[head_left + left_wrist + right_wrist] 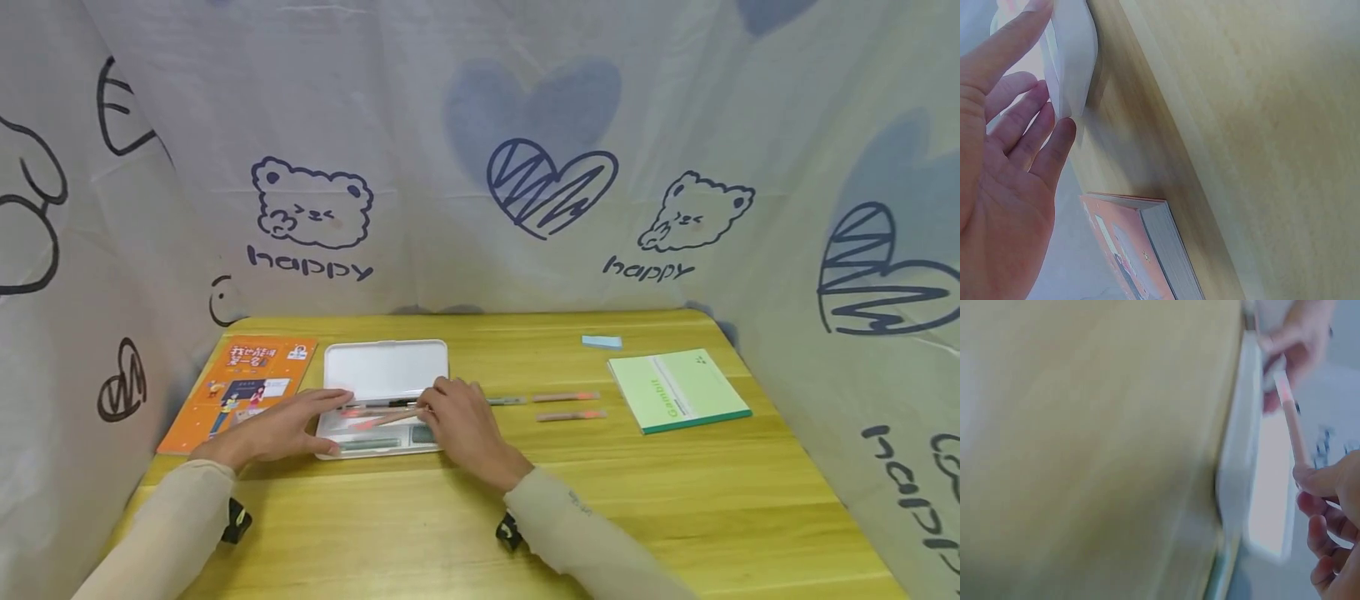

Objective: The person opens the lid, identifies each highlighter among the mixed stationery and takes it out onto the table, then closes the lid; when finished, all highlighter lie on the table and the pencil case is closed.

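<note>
A white pencil case lies with its lid folded back. My left hand holds its left end, thumb at the near corner and fingers along the edge. Over the tray my right hand pinches a pink pen at one end; the pen's orange-pink tip points left. Another pink pen and a dark pen lie in the tray, beyond the held one. At the tray's near side are a long greenish item and a dark green block, partly hidden by my right fingers.
Right of the case, two pink pens and a grey-green pen lie on the wooden table. Farther right are a green notebook and a small light blue item. An orange book lies at the left. Printed cloth surrounds the table.
</note>
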Available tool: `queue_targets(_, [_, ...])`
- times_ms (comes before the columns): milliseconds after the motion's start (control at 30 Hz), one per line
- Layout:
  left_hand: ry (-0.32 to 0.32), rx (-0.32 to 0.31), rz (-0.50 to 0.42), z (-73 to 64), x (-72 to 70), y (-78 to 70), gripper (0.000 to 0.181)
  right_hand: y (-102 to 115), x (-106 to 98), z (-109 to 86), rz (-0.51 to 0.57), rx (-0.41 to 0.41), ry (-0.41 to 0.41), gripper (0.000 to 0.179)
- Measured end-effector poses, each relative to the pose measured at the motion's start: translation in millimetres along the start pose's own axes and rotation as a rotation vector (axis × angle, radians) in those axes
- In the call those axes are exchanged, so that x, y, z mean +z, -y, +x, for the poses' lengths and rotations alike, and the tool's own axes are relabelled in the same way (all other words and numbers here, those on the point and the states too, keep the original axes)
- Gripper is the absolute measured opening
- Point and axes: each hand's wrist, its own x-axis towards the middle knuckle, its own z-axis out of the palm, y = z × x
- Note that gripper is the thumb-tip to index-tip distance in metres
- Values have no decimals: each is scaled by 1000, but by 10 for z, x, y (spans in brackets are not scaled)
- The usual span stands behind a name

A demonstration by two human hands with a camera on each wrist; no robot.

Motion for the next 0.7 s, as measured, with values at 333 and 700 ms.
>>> queue_targets(333, [20, -8, 1, -21, -18, 15, 90, -1160, -705, -617, 64, 173, 19, 13])
queue_targets(700, [29, 3, 9, -3, -23, 23, 90, -1850, -972, -1343, 110, 257, 101, 6])
